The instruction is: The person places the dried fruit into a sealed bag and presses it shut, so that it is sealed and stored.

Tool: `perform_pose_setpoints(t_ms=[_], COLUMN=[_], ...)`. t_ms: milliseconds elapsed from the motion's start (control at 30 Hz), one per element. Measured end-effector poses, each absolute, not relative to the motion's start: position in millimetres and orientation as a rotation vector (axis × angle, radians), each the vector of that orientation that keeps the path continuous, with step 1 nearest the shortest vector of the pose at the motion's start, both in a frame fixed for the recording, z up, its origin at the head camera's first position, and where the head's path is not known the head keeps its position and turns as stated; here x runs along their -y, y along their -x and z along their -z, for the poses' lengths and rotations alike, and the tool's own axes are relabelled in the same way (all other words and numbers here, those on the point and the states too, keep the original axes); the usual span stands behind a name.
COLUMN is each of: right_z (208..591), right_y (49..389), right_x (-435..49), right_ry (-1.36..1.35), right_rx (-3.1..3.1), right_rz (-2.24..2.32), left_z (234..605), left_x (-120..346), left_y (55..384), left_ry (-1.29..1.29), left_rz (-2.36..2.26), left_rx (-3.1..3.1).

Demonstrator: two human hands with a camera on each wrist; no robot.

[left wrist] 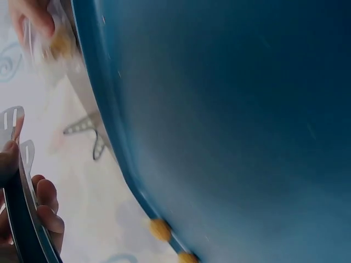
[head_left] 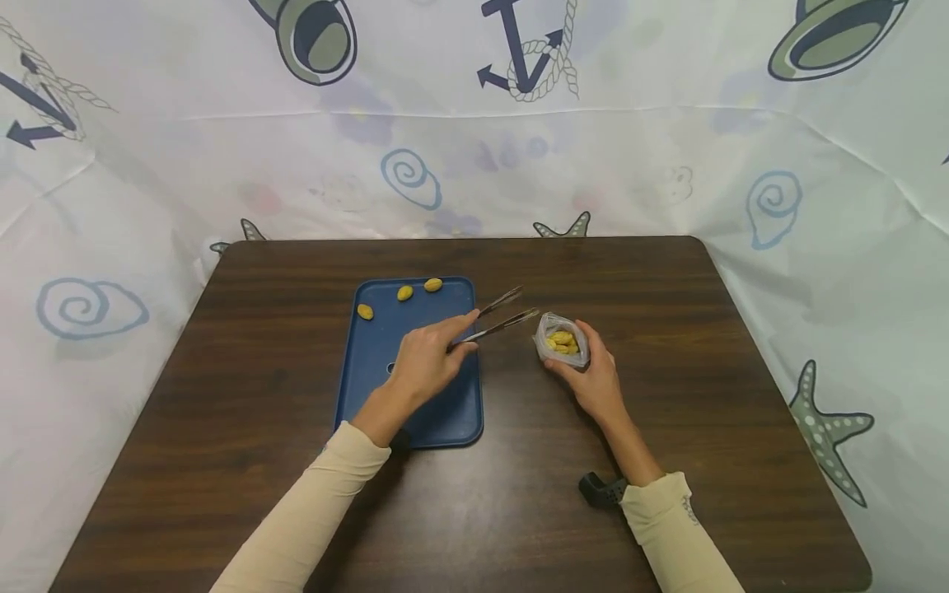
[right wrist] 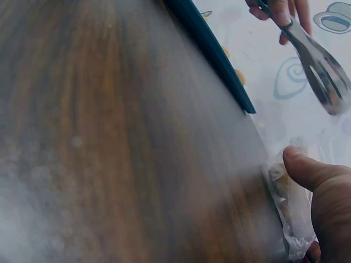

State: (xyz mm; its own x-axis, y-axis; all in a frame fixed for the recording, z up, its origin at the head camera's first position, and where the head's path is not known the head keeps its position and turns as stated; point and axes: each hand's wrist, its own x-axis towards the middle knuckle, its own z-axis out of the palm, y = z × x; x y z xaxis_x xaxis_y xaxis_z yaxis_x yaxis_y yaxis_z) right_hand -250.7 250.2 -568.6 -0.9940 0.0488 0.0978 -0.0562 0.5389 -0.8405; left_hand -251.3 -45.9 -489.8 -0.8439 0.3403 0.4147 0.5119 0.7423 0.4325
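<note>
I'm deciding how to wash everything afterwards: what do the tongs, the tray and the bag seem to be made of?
The tongs look like polished metal, perhaps stainless steel, by their silvery shine. The tray is smooth blue plastic or coated metal; its soft sheen leaves that open. The bag seems thin, clear plastic, by its crinkles and see-through wall.

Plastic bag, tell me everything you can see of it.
The plastic bag looks thin, clear and crinkled, its open mouth facing up, with several yellow, oval pieces inside. The right hand grips it around the side. It is right of the blue tray, near the tips of the metal tongs. Whether it touches the table is unclear.
</note>
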Motion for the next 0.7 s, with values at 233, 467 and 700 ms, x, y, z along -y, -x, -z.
perform_pose_setpoints(t_ms=[233, 467, 700], right_z=[568, 567, 567], right_y=[250, 248, 248], right_x=[-251, -251, -252], right_ry=[-0.025, -0.002, -0.003], right_rx=[2.648, 2.672, 2.678], right_rz=[-1.461, -1.457, -1.460], left_z=[489, 494, 495], left_x=[68, 84, 98], left_y=[256, 258, 263], left_ry=[0.506, 0.409, 0.363], left_rz=[0.782, 0.736, 0.679], left_rx=[2.674, 2.710, 2.742])
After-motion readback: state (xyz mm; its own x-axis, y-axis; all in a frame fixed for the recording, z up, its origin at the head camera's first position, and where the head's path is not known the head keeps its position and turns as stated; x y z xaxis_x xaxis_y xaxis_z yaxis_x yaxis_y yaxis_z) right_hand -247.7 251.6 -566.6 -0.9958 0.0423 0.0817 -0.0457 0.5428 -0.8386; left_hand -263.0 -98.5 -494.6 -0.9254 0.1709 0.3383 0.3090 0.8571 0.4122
